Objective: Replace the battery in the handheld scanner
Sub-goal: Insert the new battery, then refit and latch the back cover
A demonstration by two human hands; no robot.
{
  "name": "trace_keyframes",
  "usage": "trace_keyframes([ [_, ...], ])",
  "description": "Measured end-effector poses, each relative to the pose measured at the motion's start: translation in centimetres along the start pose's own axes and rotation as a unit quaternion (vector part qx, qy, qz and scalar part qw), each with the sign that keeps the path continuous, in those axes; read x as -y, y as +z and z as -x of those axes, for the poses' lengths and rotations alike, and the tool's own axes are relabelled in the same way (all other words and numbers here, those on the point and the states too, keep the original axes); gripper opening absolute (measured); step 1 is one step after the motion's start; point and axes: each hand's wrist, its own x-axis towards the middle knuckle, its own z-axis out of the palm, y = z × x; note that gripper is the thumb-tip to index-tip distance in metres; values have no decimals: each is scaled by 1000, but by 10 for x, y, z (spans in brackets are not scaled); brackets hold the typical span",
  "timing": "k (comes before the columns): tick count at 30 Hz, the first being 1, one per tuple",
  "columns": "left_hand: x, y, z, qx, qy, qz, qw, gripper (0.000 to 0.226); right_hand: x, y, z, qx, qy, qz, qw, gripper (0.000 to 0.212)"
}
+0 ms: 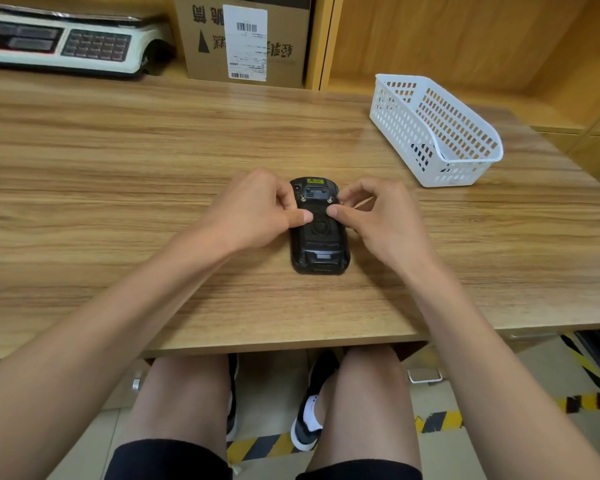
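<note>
Scanner (319, 226) lies face-down mid wooden desk (153, 150), back cover apparently on w/ two screws (302, 198) standing proud at its top edge, so I'd call this the opening step: battery swap itself not yet begun. Left hand (257, 209) and right hand (378, 220) both curled narrow, thumbs pressed on the cover, fingertips at the screws, holding nothing else. White basket (437, 129) sits far right (contents unclear), weighing scale (66, 39) + cardboard box (243, 39) at back by the shelving.

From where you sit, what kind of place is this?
Probably a parcel or stockroom packing desk: an electronic weighing scale and a cardboard box with a barcode shipping label stand at the back, and a handheld scanner lies on the wooden desk.
</note>
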Motion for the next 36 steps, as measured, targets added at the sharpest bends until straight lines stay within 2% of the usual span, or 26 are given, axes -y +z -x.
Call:
trace_keyframes([
  [2, 0, -2, 1, -4, 8, 13, 1000, 24, -5, 1, -3, 20, -3, -13, 1000, 22],
  [5, -1, -4, 2, -21, 21, -40, 999, 34, -10, 1, -6, 40, -4, -37, 998, 30],
  [11, -1, -4, 1, -10, 38, -73, 997, 47, -16, 0, -11, 65, -11, -72, 995, 27],
  [17, 3, -4, -1, 8, 37, -53, 998, 46, -19, 2, -11, 75, -7, -84, 994, 22],
  [36, 11, 1, -3, -3, 46, -18, 999, 40, -16, 0, -14, 112, -6, -75, 991, 14],
])
